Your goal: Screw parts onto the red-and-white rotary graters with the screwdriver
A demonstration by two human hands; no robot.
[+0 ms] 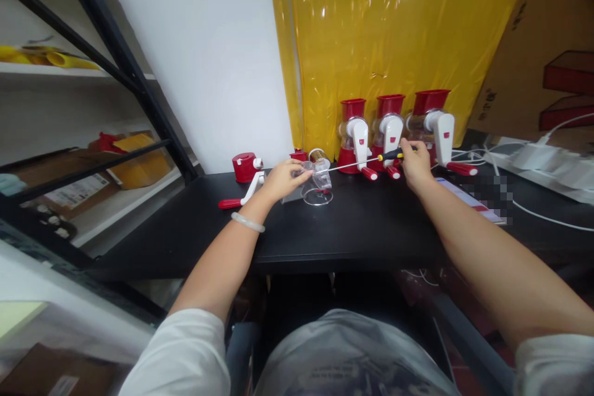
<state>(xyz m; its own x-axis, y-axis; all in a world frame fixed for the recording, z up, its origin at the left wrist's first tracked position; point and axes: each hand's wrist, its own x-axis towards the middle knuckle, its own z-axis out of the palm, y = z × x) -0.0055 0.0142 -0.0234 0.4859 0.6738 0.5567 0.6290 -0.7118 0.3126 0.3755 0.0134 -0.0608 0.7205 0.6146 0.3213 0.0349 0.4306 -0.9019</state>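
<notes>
Yellow sheeting (394, 31) rises behind the black table (366, 223) under the clear part (323, 178).

From the clear plastic part (323, 181), room to pass opens at six o'clock over the black tabletop (362, 232); three red-and-white crank machines (391, 124) block two o'clock; a white crank (254, 188) obstructs nine; yellow sheeting (380, 25) closes twelve.

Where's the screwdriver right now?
In the head view, the screwdriver is right of centre, in the grip of the right hand, pointing left toward the clear plastic part in the left hand.
</notes>
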